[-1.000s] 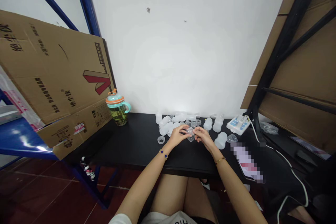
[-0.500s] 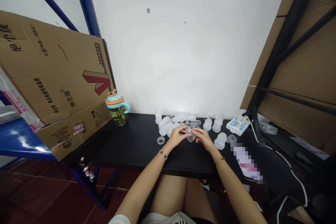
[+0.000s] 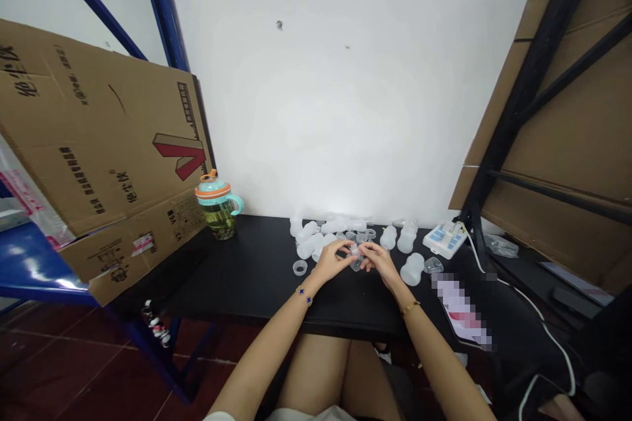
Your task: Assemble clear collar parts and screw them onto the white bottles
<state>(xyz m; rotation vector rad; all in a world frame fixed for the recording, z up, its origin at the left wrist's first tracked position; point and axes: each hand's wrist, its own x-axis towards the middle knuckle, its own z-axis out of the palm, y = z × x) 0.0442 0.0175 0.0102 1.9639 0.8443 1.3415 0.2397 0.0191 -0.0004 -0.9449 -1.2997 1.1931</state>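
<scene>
1. White wall (image 3: 320, 92) stands behind the worktop (image 3: 237, 283), which is black and runs across the view.
2. Big cardboard sheet (image 3: 99, 145) w/ printed red V leans at the worktop's left end, in front of a blue rack (image 3: 162, 13).
3. Second cardboard sheet (image 3: 557, 112) in a black frame stands tilted past the worktop's right end.
4. Tumbler (image 3: 218, 210), teal lid, orange band, yellowish liquid, sits on the worktop's back left, by the big sheet.
5. White control box (image 3: 444, 240) sits on the worktop's back right, w/ white cable (image 3: 523, 302) running off toward the front right.
6. Paper (image 3: 461, 309), pixelated, lies at the worktop's front right edge, tilted.
7. Frosted bottles (image 3: 309, 245) lie and stand in a loose cluster along the worktop's back middle, some on their sides, w/ clear pieces among them.
8. One frosted bottle (image 3: 413, 270) and a clear cap (image 3: 433, 265) lie toward the worktop's right, apart from the cluster.
9. Ring (image 3: 299, 268), clear, sits flat on the worktop, left of mid.
10. Clear part (image 3: 355, 258), small, is held above the worktop's middle, just in front of the cluster.
11. L hand (image 3: 330, 261) and R hand (image 3: 379, 262) both grip it, fingertips closed on it from either side; exact hold partly hidden by fingers.
</scene>
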